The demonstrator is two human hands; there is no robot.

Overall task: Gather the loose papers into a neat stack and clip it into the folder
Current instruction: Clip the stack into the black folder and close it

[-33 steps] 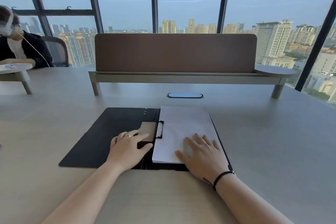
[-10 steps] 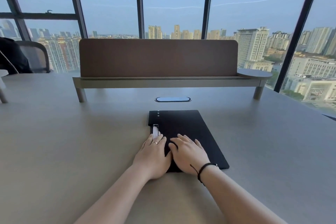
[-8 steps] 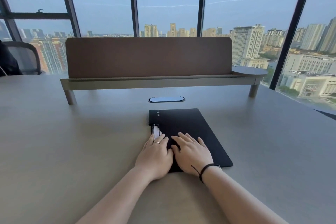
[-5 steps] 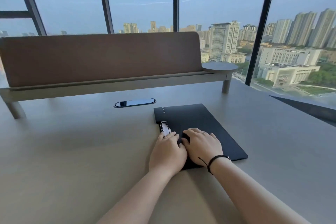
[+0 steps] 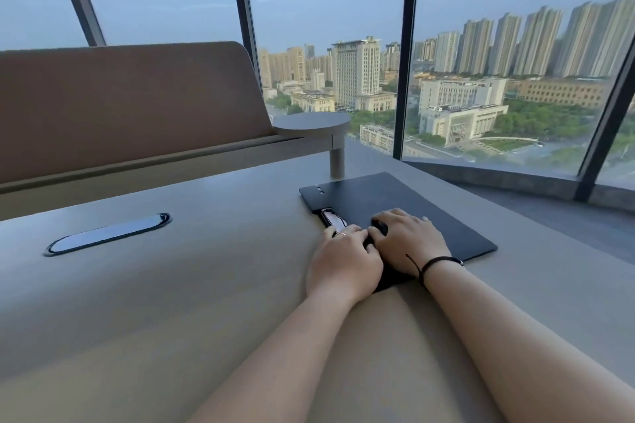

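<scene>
I've got the black folder (image 5: 412, 213) lying shut and flat on the desk (image 5: 171, 302), off to the right of centre, its long axis running away from me and slanting left toward the far edge. Both my hands sit on its near-left corner, side by side and touching. My left hand (image 5: 343, 259) rests along the spine edge, fingers loosely bent and pressing down, holding nothing that I can make out; just ahead of its fingertips the clip (image 5: 331, 218) shows through the spine slot, with a sliver of white in it. My right hand (image 5: 405, 244) lies on the cover itself, fingers curved and pressing, not wrapped round anything as far as I can tell. No loose sheets show anywhere on the desk, so I judge the papers are inside and the job is essentially finished. What matters now: the folder stretches forward and rightward from my hands, so the far half of the cover is unpressed. The right hand is the nearer one to smooth along that axis; the left stays closest to the spine.
</scene>
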